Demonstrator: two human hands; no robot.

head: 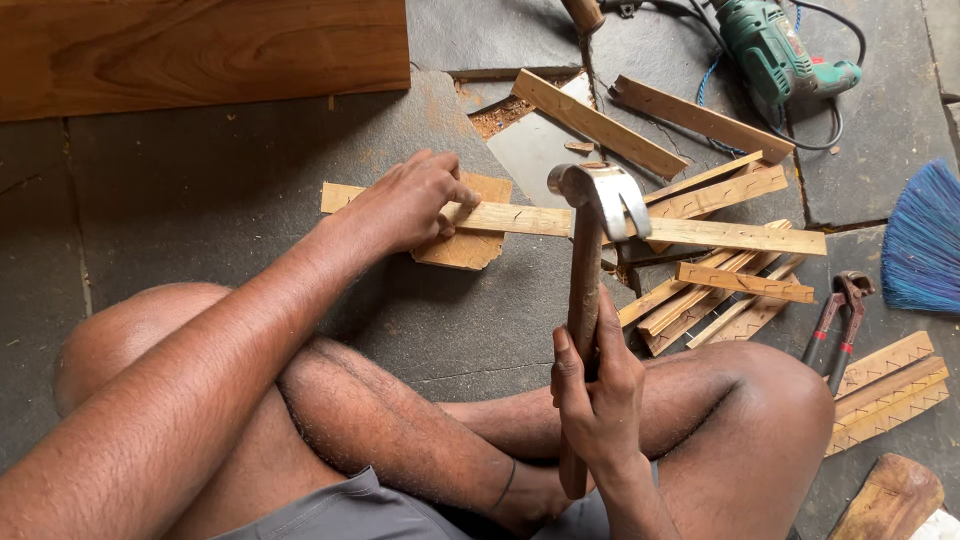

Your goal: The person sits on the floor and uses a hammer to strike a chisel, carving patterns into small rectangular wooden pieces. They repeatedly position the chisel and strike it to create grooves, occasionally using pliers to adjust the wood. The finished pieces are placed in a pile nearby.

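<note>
Seated on stone floor (pixel 200 200). Left hand (pixel 410 200) pins thin wood strip (pixel 520 218), grip pressed on it; possibly steadying a nail, unclear. Right hand (pixel 598 385) closed round hammer (pixel 585 290) handle. Strip likely light, stiff, splits easily; hold near mid.

Claw hammer (pixel 598 200): silver-grey metal head, reddish-brown wooden handle; long wood strip (pixel 560 222): pale tan, lying over a yellowish-tan wood scrap (pixel 470 248); loose pile of strips (pixel 720 290): light tan, several marked with dark zigzag and cross-hatch lines; second stack of strips (pixel 890 390): the same tan with a fine zigzag border. Power drill (pixel 775 50): green body with black parts, black and blue cords; broom (pixel 925 240): bright blue bristles; pincers (pixel 842 320): red handles with black tips. Stone floor (pixel 200 200): dark grey slabs flecked with pale sawdust; wide board (pixel 200 50): warm orange-brown with darker grain; shorts (pixel 340 510): grey.
</note>
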